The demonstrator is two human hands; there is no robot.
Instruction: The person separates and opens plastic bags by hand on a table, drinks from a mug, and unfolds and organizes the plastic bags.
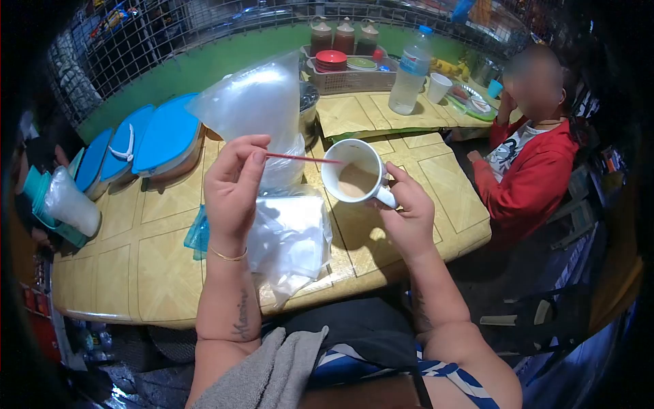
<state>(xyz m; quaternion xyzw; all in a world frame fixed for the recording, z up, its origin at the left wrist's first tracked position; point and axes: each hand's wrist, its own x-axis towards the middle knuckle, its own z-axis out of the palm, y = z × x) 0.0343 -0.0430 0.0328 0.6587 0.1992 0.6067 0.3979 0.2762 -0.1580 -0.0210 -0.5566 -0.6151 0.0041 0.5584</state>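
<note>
My left hand (234, 184) pinches one end of a thin red stick (300, 158), which may be a stirrer or a straw. Its other end reaches over the rim into a white mug (363, 155). By the handle, my right hand (410, 210) grips this mug, tilted so that its inside shows. A light brown drink (355, 183) lies in the bottom. Below the mug and beside my left forearm, a stack of clear plastic bags (289, 228) rests on the table. A larger plastic bag (255, 95) stands behind my left hand.
Blue-lidded containers (163, 134) stand at the left of the tiled table (153, 252). At the back are a water bottle (410, 78), a paper cup (439, 88) and a tray (347, 83) of jars and saucers. A person in red (545, 177) sits at the right.
</note>
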